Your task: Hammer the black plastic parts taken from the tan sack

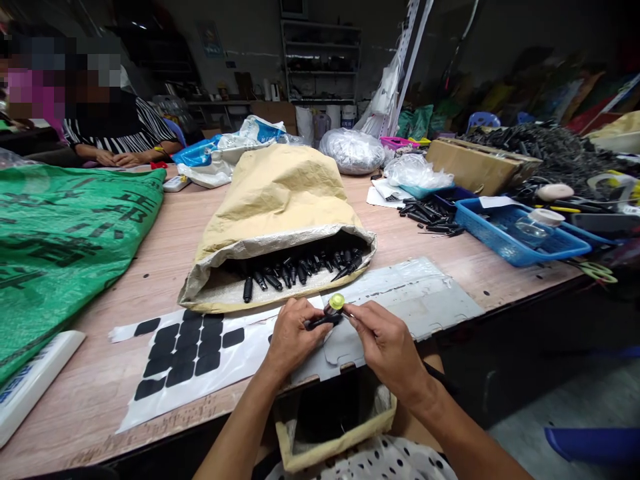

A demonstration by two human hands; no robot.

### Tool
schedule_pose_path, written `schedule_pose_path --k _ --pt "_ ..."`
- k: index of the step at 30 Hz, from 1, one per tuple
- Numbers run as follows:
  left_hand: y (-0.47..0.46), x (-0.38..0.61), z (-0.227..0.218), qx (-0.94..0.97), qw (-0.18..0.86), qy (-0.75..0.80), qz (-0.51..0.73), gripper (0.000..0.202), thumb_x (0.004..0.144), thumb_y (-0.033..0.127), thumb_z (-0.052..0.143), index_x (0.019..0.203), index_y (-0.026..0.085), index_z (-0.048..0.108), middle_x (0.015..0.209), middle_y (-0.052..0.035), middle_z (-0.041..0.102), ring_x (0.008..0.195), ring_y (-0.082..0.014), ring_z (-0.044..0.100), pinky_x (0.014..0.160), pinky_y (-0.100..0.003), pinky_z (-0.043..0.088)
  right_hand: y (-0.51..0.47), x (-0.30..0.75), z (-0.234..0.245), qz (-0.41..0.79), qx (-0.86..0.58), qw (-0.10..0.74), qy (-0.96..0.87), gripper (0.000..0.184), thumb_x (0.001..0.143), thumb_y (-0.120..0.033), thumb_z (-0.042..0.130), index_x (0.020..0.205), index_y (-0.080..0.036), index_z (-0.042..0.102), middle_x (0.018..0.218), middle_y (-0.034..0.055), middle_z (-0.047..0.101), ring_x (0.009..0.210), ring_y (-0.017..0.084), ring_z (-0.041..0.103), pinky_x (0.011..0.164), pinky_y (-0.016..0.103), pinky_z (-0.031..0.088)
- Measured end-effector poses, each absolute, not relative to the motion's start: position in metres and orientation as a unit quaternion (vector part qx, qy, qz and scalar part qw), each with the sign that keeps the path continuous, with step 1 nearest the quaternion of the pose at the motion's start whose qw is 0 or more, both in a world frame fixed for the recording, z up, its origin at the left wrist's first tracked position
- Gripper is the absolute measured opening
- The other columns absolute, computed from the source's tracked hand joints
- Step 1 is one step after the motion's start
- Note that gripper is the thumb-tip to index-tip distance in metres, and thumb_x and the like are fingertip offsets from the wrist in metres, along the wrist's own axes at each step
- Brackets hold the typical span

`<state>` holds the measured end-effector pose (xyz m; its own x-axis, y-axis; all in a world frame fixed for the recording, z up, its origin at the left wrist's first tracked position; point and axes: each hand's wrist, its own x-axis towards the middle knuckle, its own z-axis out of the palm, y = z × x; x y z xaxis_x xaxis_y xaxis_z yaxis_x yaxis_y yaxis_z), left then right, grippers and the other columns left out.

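Observation:
My left hand (294, 335) is closed around a dark cylindrical part (323, 323), thumb and fingers on either side of it. A round yellow-green cap (337, 301) shows at the upper end, beside my left fingertips. My right hand (387, 341) has its thumb and fingers pinched together, touching the area just right of that cap; what lies between them is too small to tell. Both hands are above a grey board (400, 293) at the table edge. Just beyond, a tan sack (285, 193) lies with its mouth towards me, several black cylindrical parts (285, 272) inside.
White sheets carry black rounded-square patches (187, 350) at left. A green sack (65, 247) and white box (37, 387) lie farther left. At right stand a blue basket (520, 240) and loose black parts (433, 215). An open bin (337, 447) is below the edge. Another person sits far left.

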<state>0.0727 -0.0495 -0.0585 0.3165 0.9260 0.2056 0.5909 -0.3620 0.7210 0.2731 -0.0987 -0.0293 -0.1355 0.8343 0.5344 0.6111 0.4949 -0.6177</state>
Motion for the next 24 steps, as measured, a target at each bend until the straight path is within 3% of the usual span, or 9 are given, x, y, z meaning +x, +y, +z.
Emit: schedule_pose_path --k 5,10,16,21,24 --pt "-0.049 0.072 -0.059 0.764 0.271 0.492 0.318 0.013 0.082 0.028 0.077 0.094 0.027 0.082 0.080 -0.0029 0.066 0.088 -0.0228 0.054 0.079 -0.035 0.042 -0.105 0.268 -0.032 0.073 -0.463 0.482 -0.741 0.045 0.097 -0.007 0.048 0.133 -0.026 0.065 0.102 0.0072 0.068 0.098 0.019 0.064 0.087 0.034 0.055" --pt "-0.049 0.073 -0.059 0.764 0.269 0.492 0.320 0.008 0.081 0.026 0.077 0.088 0.025 0.082 0.079 -0.0027 0.066 0.085 -0.0221 0.053 0.077 -0.035 0.042 -0.103 0.269 -0.040 0.077 -0.499 0.398 -0.766 0.048 0.095 -0.003 0.044 0.130 -0.025 0.067 0.092 0.0062 0.066 0.091 0.019 0.063 0.081 0.033 0.054" --pt "-0.048 0.074 -0.056 0.753 0.280 0.505 0.315 0.014 0.079 0.027 0.079 0.092 0.027 0.082 0.079 -0.0025 0.067 0.087 -0.0228 0.056 0.078 -0.035 0.042 -0.104 0.278 -0.034 0.042 -0.497 0.470 -0.728 0.046 0.096 -0.007 0.047 0.134 -0.027 0.065 0.099 0.0070 0.068 0.095 0.020 0.064 0.085 0.035 0.054" --pt "-0.049 0.074 -0.058 0.755 0.269 0.509 0.314 0.012 0.079 0.027 0.077 0.090 0.025 0.081 0.078 -0.0031 0.067 0.087 -0.0235 0.056 0.077 -0.035 0.042 -0.107 0.279 -0.042 0.074 -0.530 0.412 -0.738 0.041 0.098 -0.009 0.044 0.127 -0.025 0.068 0.093 0.0059 0.068 0.091 0.019 0.064 0.083 0.032 0.054" --pt "-0.048 0.075 -0.058 0.754 0.269 0.512 0.311 0.011 0.079 0.026 0.076 0.089 0.025 0.079 0.081 -0.0027 0.068 0.089 -0.0234 0.057 0.079 -0.036 0.043 -0.102 0.289 -0.042 0.056 -0.545 0.434 -0.715 0.035 0.100 -0.015 0.047 0.126 -0.024 0.069 0.098 0.0066 0.070 0.094 0.019 0.065 0.086 0.033 0.053"
